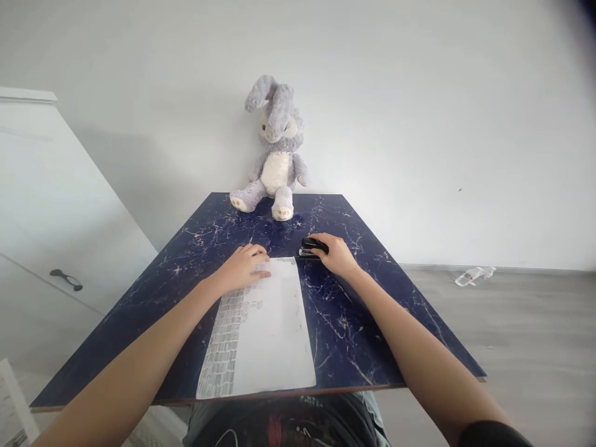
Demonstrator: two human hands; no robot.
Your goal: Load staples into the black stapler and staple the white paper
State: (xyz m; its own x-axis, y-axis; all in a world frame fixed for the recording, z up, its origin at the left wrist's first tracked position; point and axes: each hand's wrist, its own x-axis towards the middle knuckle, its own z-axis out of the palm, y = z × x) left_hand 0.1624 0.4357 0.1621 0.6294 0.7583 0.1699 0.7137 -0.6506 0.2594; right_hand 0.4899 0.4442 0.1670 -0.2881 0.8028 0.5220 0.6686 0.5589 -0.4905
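Note:
Sheets of paper (274, 338) lie on the dark blue marbled table, reaching its front edge, with writing along their left side and top. My left hand (242, 267) rests on the upper left of the paper, fingers spread and holding nothing. Just beyond the paper's top right corner is a black stapler (313, 244), its jaw facing left. My right hand (336, 253) grips the stapler from the right, thumb and fingers round its body. The stapler's nose is close to the paper's corner; whether the paper sits in its jaw I cannot tell.
A grey plush rabbit (278, 155) sits at the table's back edge against the wall. A white cabinet (56, 205) with a dark handle stands on the left. Crumpled clear plastic (474, 276) lies on the floor at right. The table (367, 335) ends close to my lap.

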